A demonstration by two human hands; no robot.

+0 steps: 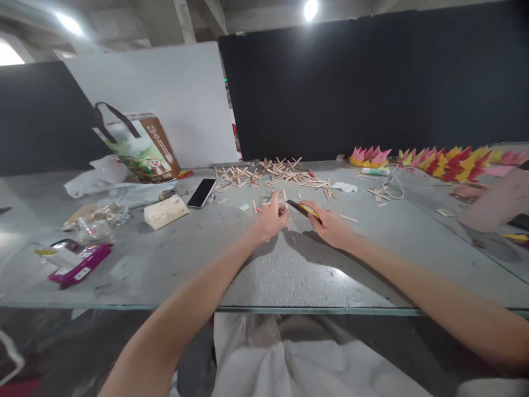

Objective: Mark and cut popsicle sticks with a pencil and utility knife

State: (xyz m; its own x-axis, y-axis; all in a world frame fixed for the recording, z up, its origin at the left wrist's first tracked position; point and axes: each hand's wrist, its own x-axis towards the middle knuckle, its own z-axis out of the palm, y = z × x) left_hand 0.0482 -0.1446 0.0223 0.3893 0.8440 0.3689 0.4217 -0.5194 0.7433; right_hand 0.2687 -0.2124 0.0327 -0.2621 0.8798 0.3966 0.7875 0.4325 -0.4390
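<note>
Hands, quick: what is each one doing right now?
Left hand: closed, fingers pinching a small wooden stick.
Right hand: closed on a yellow-and-black utility knife.

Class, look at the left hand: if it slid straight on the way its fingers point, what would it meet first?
Probably the loose wooden sticks just beyond the left hand; depth is hard to judge.

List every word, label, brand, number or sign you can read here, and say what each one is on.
No text can be read in this view.
Brown paper bag: a triangle symbol and small print lines on its side, too small to read.
Purple packet: a white label, blurred.
Phone: screen dark, nothing shown.
Yellow and black cutter in the right hand: no marking legible.
</note>
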